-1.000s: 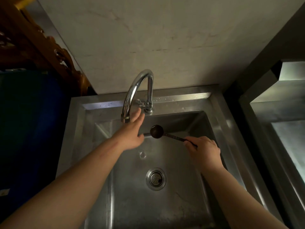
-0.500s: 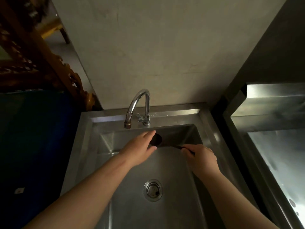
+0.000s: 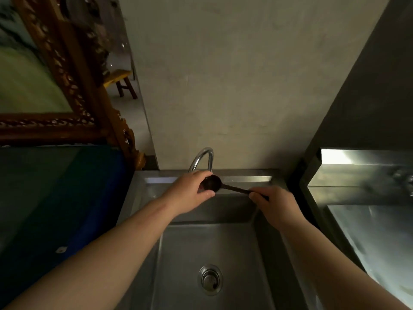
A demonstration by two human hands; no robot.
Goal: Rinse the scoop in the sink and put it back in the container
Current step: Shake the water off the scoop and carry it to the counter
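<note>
Over the last second the left hand (image 3: 190, 193) left the faucet area and closed around the bowl of the small dark round-bowled scoop (image 3: 211, 183), thumb under and fingers curled over the far side. Right hand (image 3: 273, 205) kept its clenched hold on the thin dark handle. Scoop had been raised from lower in the basin to just in front of the curved chrome faucet (image 3: 202, 158), near the back rim. View had tilted upward too, taking in more wall.

No running water was visible at the spout; dim light made this hard to confirm. Judged: the left hand was rubbing or wiping the bowl, so rinsing was either underway or near its end. Return to the container was not yet begun, and no container could be picked out in view.

Surface: brushed stainless-steel sink (image 3: 210, 247), square basin, round metal drain (image 3: 210, 279) toward the near side. Basin otherwise bare. A second steel unit (image 3: 366, 193) stood close on the right, separated by a dark gap.

Room: plain pale plaster wall (image 3: 234, 86) behind the faucet. Carved gilt wooden frame (image 3: 73, 86) leaned at the left, above a dark blue panel (image 3: 67, 198). Small wooden stool (image 3: 124, 82) stood farther back. Lighting low throughout.
</note>
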